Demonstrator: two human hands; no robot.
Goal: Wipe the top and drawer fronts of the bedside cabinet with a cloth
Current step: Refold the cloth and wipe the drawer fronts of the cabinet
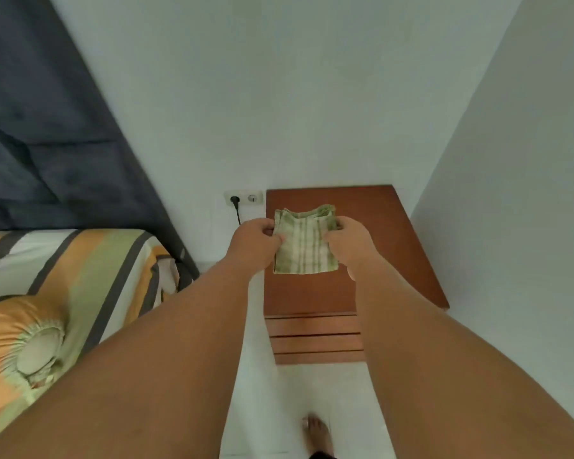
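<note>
A folded green-and-white striped cloth [304, 241] is held up above the reddish-brown bedside cabinet [395, 246]. My left hand [254, 241] pinches the cloth's left edge and my right hand [348, 243] grips its right edge. The cabinet top is bare wood and stands in the corner against two white walls. Below its front edge I see three drawer fronts [315, 339], partly hidden by my right forearm. Whether the cloth touches the top I cannot tell.
A bed with a striped orange, green and white sheet [80, 276] lies at the left, under a dark blue headboard [47, 127]. A wall socket with a black plug [236, 200] sits left of the cabinet. My bare foot [317, 432] stands on the white floor.
</note>
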